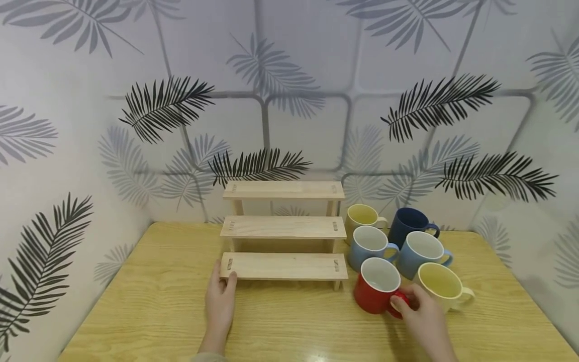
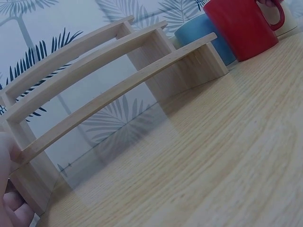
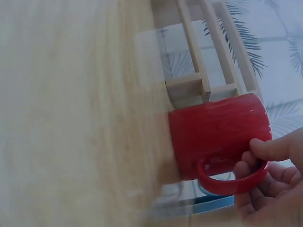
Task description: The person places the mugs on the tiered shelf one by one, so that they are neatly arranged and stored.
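A three-tier wooden step shelf (image 1: 284,265) stands at the middle of the table. My left hand (image 1: 220,306) grips the left end of its lowest tier, thumb at the front edge and fingers round the side panel (image 2: 31,184). To the right of the shelf is a red mug (image 1: 373,294) with a white inside, upright at the front of a group of mugs. The fingers and thumb of my right hand (image 1: 422,314) pinch its handle (image 3: 227,185). In the right wrist view the red mug's base is right at the tabletop.
Behind the red mug stand a light blue mug (image 1: 364,251), a yellow mug (image 1: 355,221), a navy mug (image 1: 402,229) and another blue mug (image 1: 413,259). A pale yellow mug (image 1: 445,296) sits close behind my right hand. A leaf-patterned wall (image 1: 307,125) borders the wooden table (image 1: 149,301).
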The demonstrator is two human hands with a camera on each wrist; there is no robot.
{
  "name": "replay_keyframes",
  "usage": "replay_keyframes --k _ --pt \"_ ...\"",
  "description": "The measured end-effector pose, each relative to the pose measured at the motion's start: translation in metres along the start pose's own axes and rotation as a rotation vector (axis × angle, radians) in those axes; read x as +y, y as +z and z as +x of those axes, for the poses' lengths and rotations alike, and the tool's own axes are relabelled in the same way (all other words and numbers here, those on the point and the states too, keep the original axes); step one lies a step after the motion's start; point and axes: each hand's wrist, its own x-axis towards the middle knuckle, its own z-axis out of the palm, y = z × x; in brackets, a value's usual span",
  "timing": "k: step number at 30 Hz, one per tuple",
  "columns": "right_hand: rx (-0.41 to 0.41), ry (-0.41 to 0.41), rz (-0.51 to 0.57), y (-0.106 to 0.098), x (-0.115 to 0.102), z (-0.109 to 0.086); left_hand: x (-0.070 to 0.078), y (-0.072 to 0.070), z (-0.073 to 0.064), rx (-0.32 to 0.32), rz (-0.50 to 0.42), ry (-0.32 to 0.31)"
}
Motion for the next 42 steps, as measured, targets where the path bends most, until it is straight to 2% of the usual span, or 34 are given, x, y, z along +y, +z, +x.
replay_keyframes --k 2,7,9,13,17,20,24,27,31,37,42 --pt "-0.013 0.075 0.145 0.003 0.004 -0.001 -0.001 -0.001 0.001 -0.001 -0.008 0.004" --pt "-0.043 0.237 0.62 0.012 0.013 -0.004 -0.003 -0.002 0.002 -0.004 -0.017 0.01" --pt "-0.041 0.245 0.807 0.016 0.017 -0.006 -0.003 -0.002 0.002 -0.003 -0.023 0.007" --pt "-0.047 0.186 1.101 0.022 0.024 -0.009 -0.003 -0.001 0.001 0.003 -0.03 0.005" --pt "0.005 0.151 1.27 0.027 0.023 -0.013 -0.004 0.0 0.003 0.002 -0.043 0.02" --pt "0.109 0.182 1.313 0.032 0.016 -0.014 -0.005 0.001 0.004 0.008 -0.041 0.023" --pt "0.267 0.245 1.32 0.036 0.002 -0.011 -0.006 0.0 0.004 0.013 -0.046 0.024" --pt "0.332 0.272 1.296 0.035 -0.006 -0.01 -0.006 -0.001 0.004 0.01 -0.041 0.023" --pt "0.32 0.279 1.211 0.027 -0.016 -0.01 -0.007 -0.002 0.004 0.01 -0.035 0.024" --pt "0.211 0.273 1.082 0.014 -0.039 -0.001 -0.007 -0.002 0.005 0.027 -0.027 0.046" --pt "0.128 0.185 1.11 0.011 -0.067 0.017 -0.008 -0.002 0.005 0.015 -0.041 0.047"
